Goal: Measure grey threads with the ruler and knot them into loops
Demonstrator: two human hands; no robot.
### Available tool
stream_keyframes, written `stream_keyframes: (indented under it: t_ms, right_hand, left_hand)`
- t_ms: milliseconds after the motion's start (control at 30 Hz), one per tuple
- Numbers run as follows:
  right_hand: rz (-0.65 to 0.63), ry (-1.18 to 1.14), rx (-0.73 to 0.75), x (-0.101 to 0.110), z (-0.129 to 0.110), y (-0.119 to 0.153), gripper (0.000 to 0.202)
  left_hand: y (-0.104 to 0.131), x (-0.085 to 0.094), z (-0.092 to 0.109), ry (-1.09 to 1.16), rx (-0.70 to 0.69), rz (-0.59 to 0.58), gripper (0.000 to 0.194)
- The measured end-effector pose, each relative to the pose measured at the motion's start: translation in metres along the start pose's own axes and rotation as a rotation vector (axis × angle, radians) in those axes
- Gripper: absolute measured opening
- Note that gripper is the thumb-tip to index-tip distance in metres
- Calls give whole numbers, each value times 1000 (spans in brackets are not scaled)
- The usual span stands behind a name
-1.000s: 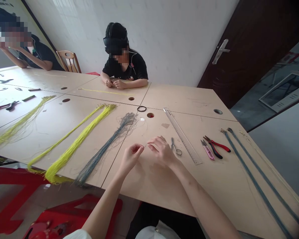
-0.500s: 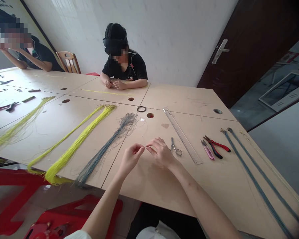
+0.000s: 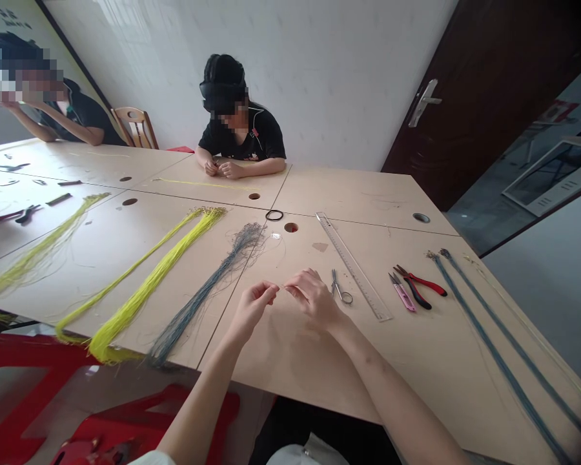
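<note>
My left hand (image 3: 255, 309) is closed in a pinch, thumb against the fingers. Just to its right, my right hand (image 3: 310, 296) pinches too, its fingertips facing the left ones across a small gap. Whatever they hold is too small to make out. Both hands are raised slightly over the table (image 3: 281, 355). A bundle of grey-blue cords (image 3: 208, 281) lies left of my left hand. Close beyond my right hand are small metal scissors (image 3: 339, 289) and a clear ruler (image 3: 353, 266).
Pink thread snips (image 3: 403, 294) and red-black pliers (image 3: 419, 287) lie at right, beside blue cord bundles (image 3: 494, 349). Yellow cord bundles (image 3: 159, 278) stretch across the left. A black ring (image 3: 274, 215) lies near a table hole (image 3: 291, 228). A co-worker (image 3: 242, 132) sits opposite; another person (image 3: 72, 113) sits farther left.
The view has shifted slightly. My left hand has turned a little, its fingertips still near the right ones. Both hands keep pinching in almost the same place.
</note>
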State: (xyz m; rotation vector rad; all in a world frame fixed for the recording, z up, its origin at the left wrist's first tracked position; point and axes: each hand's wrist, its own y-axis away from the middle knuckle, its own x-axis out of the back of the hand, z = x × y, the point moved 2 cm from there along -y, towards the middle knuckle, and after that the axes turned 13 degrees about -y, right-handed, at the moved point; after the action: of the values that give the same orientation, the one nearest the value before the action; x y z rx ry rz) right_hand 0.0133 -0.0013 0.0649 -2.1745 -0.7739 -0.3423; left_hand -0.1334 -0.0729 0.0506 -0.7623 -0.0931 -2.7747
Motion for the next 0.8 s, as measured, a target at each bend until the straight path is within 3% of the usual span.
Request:
stream_keyframes:
  t_ms: [233,467,633,800]
  right_hand:
    - [230,-163,-108,6,-7,-2,24]
    - [549,-358,-199,24,-1,-6,23]
    - [833,-455,-103,68,-4,-20,18]
    - [1040,-496,133,140,-40,-29,10]
  left_hand:
    - [-9,6,-11,-166,31,124,27]
    - [-24,31,-34,-405,105,281,25]
    - [-38,58,-51,-579,158,327,26]
    - [-52,84,-69,-719,188,309,27]
